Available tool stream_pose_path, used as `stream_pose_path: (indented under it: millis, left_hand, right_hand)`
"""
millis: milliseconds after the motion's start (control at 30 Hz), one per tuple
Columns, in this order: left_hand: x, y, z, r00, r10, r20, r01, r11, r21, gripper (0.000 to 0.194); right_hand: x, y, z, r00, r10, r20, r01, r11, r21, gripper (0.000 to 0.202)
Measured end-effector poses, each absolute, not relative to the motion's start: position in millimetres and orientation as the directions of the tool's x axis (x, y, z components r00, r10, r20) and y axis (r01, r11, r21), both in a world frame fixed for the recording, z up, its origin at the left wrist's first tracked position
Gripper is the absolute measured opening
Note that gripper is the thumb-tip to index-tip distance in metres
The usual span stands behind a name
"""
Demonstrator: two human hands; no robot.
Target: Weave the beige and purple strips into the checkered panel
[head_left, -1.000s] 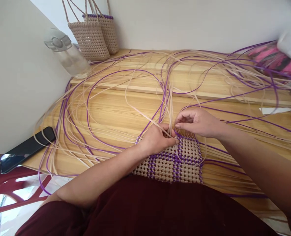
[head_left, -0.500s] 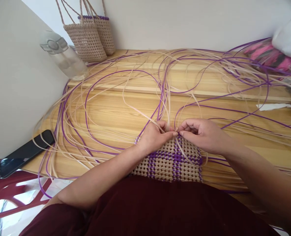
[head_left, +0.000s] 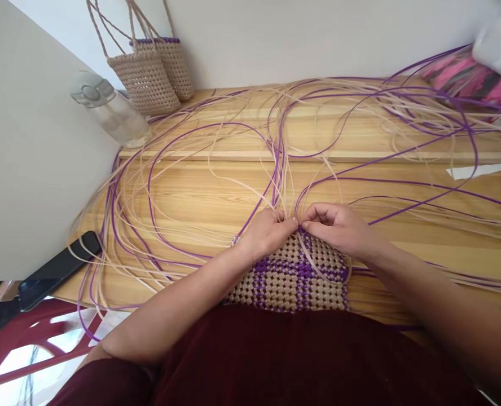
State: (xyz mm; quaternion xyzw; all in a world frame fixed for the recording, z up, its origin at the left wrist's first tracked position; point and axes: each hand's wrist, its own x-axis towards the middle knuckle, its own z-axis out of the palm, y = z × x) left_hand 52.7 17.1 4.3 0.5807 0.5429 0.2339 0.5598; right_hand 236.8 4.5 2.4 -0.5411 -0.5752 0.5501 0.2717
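Note:
A woven panel point(head_left: 278, 287) in beige with purple bands lies at the table's front edge against my dark red clothing. At its upper edge my left hand point(head_left: 271, 230) is closed, thumb and fingers pinching near the base of the upright strands. Just right of it, my right hand point(head_left: 333, 224) pinches at the same edge, close to a purple strand point(head_left: 304, 194). The two sets of fingertips almost meet. A loose beige strand point(head_left: 310, 256) loops down over the panel. The exact strands between the fingertips are too small to make out.
Long beige and purple strands spread over the wooden table point(head_left: 183, 189). A clear bottle point(head_left: 117, 115) and two woven bags point(head_left: 144, 82) stand at the back left, a black phone point(head_left: 60, 270) at the left edge. Pink material point(head_left: 460, 73) and a white scrap point(head_left: 481, 171) are at right.
Both hands have shifted slightly left along the panel's upper edge, still pinching. The purple strand by my right hand has moved a little left. The camera view has tilted slightly.

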Motion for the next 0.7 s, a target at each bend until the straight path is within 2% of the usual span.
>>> stream_pose_path:
  millis: [133,300,533,633,700]
  left_hand:
    - [52.0,15.1,-0.9,0.325,0.896,-0.301,0.35,0.182,0.919,0.031]
    - [51.1,14.0,-4.7,0.324,0.884,-0.339,0.307,0.241,0.921,0.032]
    - [52.3,10.0,0.4,0.355,0.898,-0.258,0.241,0.179,0.954,0.03]
    - [53.7,11.2,-1.0,0.357,0.873,-0.333,0.179,0.286,0.941,0.029]
    - [54.0,12.2,-2.3,0.38,0.847,-0.371,0.123,0.351,0.928,0.026]
  right_hand:
    - [238.3,3.9,3.6,-0.264,0.918,-0.294,0.361,-0.189,-0.913,0.019]
    - [243.8,1.9,11.1,-0.278,0.907,-0.316,0.432,-0.176,-0.885,0.021]
    - [246.4,-2.4,13.8,-0.288,0.912,-0.292,0.451,-0.14,-0.882,0.024]
    - [247.2,-8.7,21.3,-0.279,0.928,-0.245,0.565,-0.048,-0.824,0.026]
    - [249.3,-17.5,29.0,-0.28,0.955,-0.097,0.694,0.132,-0.708,0.025]
